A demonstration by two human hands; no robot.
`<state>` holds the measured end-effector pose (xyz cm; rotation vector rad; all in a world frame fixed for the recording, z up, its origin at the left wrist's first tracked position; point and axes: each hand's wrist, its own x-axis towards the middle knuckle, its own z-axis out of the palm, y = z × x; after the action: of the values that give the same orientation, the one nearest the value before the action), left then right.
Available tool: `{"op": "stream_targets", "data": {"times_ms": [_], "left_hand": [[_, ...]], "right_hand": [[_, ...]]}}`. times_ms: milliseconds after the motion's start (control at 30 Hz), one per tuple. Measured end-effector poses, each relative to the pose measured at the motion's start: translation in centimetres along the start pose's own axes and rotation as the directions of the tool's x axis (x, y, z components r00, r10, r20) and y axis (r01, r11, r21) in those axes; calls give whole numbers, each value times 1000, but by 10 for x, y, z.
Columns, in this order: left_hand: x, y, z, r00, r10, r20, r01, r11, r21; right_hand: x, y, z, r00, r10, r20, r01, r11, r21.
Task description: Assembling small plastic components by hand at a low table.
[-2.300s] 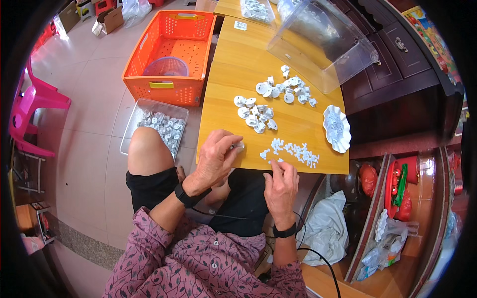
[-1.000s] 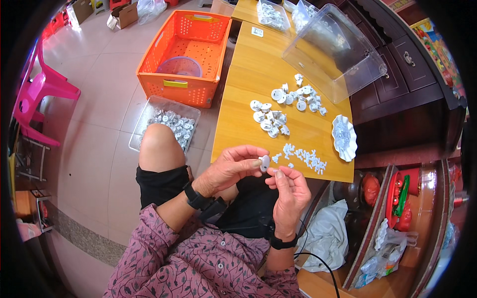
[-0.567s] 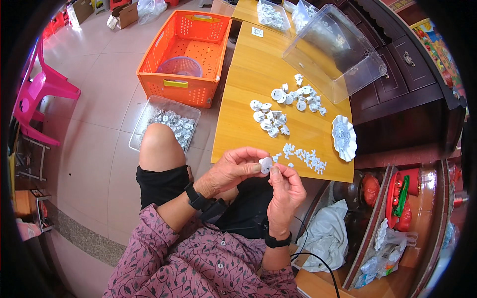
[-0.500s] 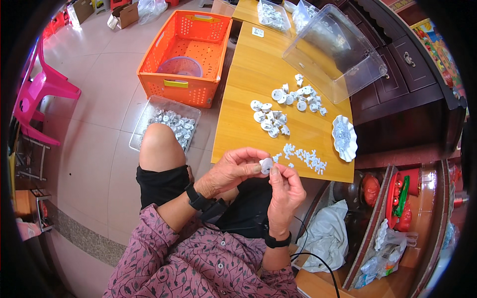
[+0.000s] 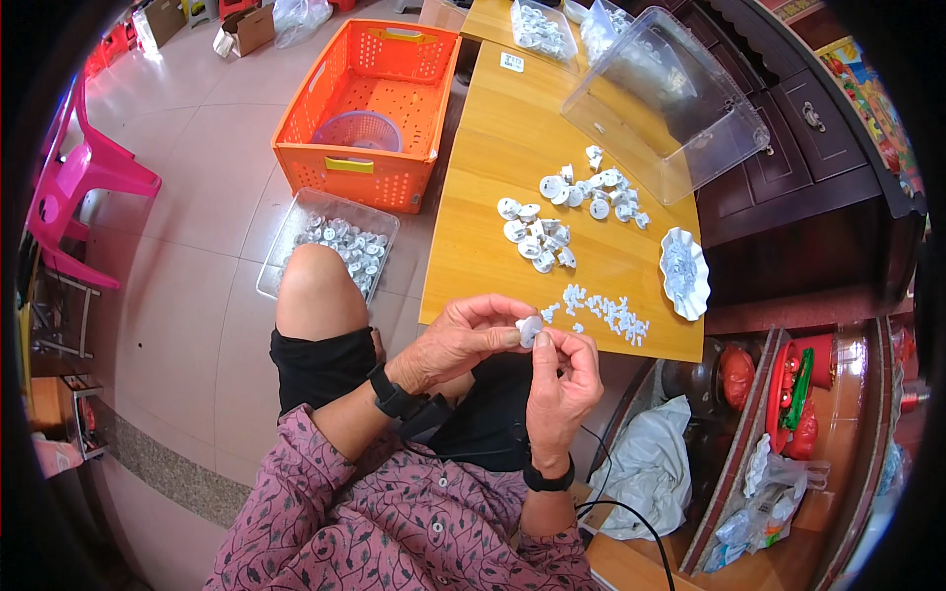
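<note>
Just off the near edge of the wooden table (image 5: 471, 212), my left hand (image 5: 461, 340) pinches a small white round plastic part (image 5: 530, 330) between thumb and fingers. My right hand (image 5: 564, 386) is closed at the part's right edge, thumb and forefinger pressed on it. Whether something tiny sits between the right fingertips is hidden. Close beyond my hands lie small white plastic pieces (image 5: 619, 317) in a loose scatter. Farther up the table are two clusters of white round parts, a nearer cluster (image 5: 540, 236) and a farther cluster (image 5: 603, 192).
A scalloped white dish (image 5: 699, 295) of small clear pieces stands at the table's right edge. Behind it, a clear plastic bin (image 5: 724, 163) leans on its side. On the floor left are an orange crate (image 5: 296, 163) and a clear tray (image 5: 273, 258) of round parts beside my knee.
The round part has turned slightly between my fingers. My right hand has shifted a little left; my left hand stays nearly in place.
</note>
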<state>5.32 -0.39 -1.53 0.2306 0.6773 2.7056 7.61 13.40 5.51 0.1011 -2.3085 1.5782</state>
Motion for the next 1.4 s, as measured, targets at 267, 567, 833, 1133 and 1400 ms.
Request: {"op": "stream_targets", "data": {"times_ms": [267,567,833,1133,1400], "left_hand": [[0,1,0,1000,26,2,-26,997,69],[-1,10,1,993,112,28,-114,921,371],[-4,11,3,998,53,-41,-39,958,283],[-3,11,-1,998,65,-21,-54,939,341],[-5,17,-3,993,117,3,-110,920,376]], "right_hand": [[0,0,0,997,-72,8,73,993,-91],[6,-5,-3,982,-148,119,169,966,-196],[8,-5,-8,982,-89,165,108,988,-108],[7,-3,-5,969,-139,202,181,962,-206],[9,3,-5,970,-67,233,81,996,-49]]}}
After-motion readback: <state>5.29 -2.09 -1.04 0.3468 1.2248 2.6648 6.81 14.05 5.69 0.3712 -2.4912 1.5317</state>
